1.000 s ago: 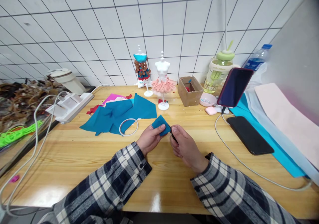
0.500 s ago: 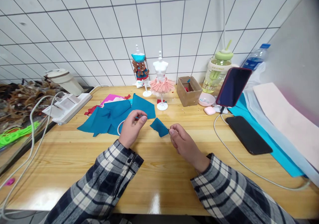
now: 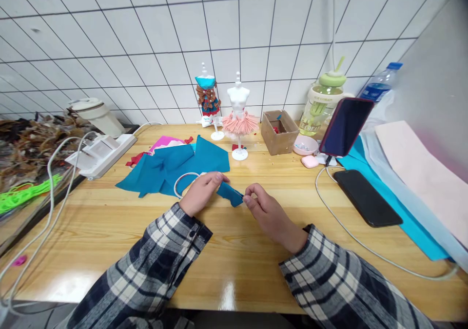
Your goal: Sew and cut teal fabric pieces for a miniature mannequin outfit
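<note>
My left hand [image 3: 202,192] is closed on the left end of a small teal cloth piece [image 3: 228,192], its fingertips hiding that end. My right hand [image 3: 266,212] pinches at the opposite end. A thin dark thing shows between its fingertips and the cloth, too little of it visible to name. The cloth hangs between both hands, slightly folded. A white loop [image 3: 179,182] curves out behind my left hand; whether the hand touches it I cannot tell. Larger teal cloth sheets [image 3: 153,170] lie just beyond my left hand.
Behind the hands stand a small white mannequin [image 3: 238,97] in a pink skirt and another dressed mannequin [image 3: 206,97]. A cardboard box [image 3: 280,141], a pink dish [image 3: 305,145] and a propped phone [image 3: 345,126] follow rightward. A black phone [image 3: 367,197] lies beside a white cable [image 3: 343,234]. A power strip [image 3: 102,161] sits left.
My left hand has moved right and down and taken hold of the cloth's left end. My right hand has shifted slightly left. The small cloth now looks more folded, and more of the white loop shows.
</note>
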Motion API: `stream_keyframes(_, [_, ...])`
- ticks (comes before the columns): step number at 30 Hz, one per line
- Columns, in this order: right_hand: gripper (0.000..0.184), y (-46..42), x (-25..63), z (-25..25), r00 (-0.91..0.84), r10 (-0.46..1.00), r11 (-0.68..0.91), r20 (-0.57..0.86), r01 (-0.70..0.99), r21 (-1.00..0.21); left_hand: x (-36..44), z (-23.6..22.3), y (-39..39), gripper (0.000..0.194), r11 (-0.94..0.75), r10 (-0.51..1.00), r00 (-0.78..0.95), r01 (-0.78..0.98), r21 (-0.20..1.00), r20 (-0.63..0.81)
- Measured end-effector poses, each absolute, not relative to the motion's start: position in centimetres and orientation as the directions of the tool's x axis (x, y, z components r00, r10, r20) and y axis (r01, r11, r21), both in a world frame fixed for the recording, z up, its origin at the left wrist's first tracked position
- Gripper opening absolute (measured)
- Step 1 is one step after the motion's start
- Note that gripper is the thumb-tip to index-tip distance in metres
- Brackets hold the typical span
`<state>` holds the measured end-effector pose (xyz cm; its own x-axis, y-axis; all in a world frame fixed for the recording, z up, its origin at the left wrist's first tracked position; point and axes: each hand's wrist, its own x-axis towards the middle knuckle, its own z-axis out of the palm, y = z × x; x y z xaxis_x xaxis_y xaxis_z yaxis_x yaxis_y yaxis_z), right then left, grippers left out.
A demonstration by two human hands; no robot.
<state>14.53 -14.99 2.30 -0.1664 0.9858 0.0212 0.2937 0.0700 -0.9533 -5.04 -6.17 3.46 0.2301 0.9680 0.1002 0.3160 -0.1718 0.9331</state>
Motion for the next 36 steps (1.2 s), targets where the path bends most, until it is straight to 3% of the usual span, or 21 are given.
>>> stream_keyframes(2, [0.020,-15.0,14.6,2.2,-0.172,0.985,0.074,0.022,0.306,-0.949,-5.3,3.5,-6.1,0.041,-0.259,0.960,0.221,0.487,0.834,0.169])
stream_keyframes(4, [0.020,-14.9,14.6,2.2,-0.178,0.984,0.081,0.021,0.336,-0.938,-5.5,3.7,-6.0,0.050,-0.265,0.953,0.270,0.532,0.804,0.135])
stream_keyframes(7, [0.019,-15.0,14.5,2.3,-0.202,0.979,0.106,0.027,0.388,-0.916,-5.6,3.9,-6.0,0.053,-0.197,0.917,0.399,0.439,0.876,0.006])
stream_keyframes(13, [0.017,-15.1,14.5,2.6,-0.231,0.971,0.162,0.055,0.474,-0.866,-4.9,4.1,-6.5,0.030,0.015,0.836,0.534,0.202,0.979,-0.123])
stream_keyframes(15, [0.016,-15.1,14.6,2.5,-0.239,0.969,0.181,0.066,0.498,-0.848,-4.6,4.1,-6.7,0.037,0.039,0.846,0.513,0.214,0.976,-0.146])
stream_keyframes(20, [0.015,-15.1,14.6,2.5,-0.243,0.966,0.216,0.091,0.559,-0.801,-4.9,3.7,-6.3,0.042,-0.077,0.983,0.184,0.432,0.898,-0.005])
stream_keyframes(25, [0.014,-15.2,14.6,2.7,-0.262,0.961,0.237,0.084,0.632,-0.738,-5.9,4.4,-6.1,0.069,-0.004,0.898,0.376,0.523,0.852,-0.227])
stream_keyframes(30, [0.015,-15.2,14.6,2.6,-0.269,0.960,0.246,0.083,0.659,-0.710,-5.8,4.9,-6.3,0.052,-0.049,0.806,0.558,0.394,0.918,-0.196])
stream_keyframes(36, [0.019,-15.2,14.7,2.5,-0.258,0.962,0.243,0.085,0.678,-0.693,-5.3,4.5,-6.4,0.028,-0.011,0.756,0.635,0.257,0.966,-0.160])
